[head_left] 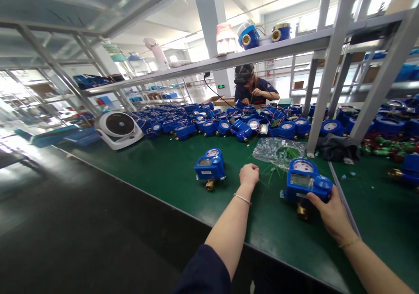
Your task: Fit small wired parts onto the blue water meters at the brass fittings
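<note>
My right hand grips a blue water meter by its right side, thumb in front. This meter has a round dial, a small display window and a brass fitting below. My left hand is closed, low over the green tabletop beside thin green wires or ties; what its fingers hold, if anything, is hidden. To its left a second blue water meter stands upright, untouched, brass end toward me. Behind the wires lies a clear plastic bag with more green strands in it.
Many blue meters crowd the back of the table. A white fan stands at the left edge. A metal shelf with posts spans above. A co-worker sits opposite. Dark cloth lies by the right post.
</note>
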A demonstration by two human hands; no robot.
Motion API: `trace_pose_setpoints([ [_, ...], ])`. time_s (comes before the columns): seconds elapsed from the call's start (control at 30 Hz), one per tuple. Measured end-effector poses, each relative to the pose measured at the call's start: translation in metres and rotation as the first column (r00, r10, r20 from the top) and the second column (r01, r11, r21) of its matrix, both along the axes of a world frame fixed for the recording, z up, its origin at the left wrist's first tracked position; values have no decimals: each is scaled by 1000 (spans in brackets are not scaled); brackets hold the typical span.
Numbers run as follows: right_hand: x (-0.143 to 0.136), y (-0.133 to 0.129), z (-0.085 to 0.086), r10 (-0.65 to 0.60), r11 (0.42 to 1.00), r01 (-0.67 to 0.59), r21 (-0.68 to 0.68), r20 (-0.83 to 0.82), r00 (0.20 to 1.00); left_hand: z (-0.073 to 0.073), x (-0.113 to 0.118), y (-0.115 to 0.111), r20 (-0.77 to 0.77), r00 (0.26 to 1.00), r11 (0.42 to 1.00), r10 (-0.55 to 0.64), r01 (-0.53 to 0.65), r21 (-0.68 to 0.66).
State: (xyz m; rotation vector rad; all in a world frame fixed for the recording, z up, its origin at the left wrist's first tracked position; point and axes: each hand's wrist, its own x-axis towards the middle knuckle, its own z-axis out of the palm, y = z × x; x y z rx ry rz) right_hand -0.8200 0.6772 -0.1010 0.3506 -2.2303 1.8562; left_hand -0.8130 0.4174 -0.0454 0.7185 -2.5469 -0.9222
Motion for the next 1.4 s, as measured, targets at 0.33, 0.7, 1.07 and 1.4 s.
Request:
trace_pose_setpoints([
  [0.33,-3,4,-12,32,987,-31,158,0,999,60,73,-35,-257,956,949,140,-204,-241],
  [0.7,47,21,5,-67,936,79,344,-46,997,33,56,-20,-268,963,950,19,-101,-296],
  [1.07,71,23,24,-97,936,148,319,-171,981,38,53,-33,-343,939,993,-36,-6,-121],
  [1.4,82,17,22,-101,935,181,305,-258,961,58,29,-10,-448,885,987,-127,159,34],
])
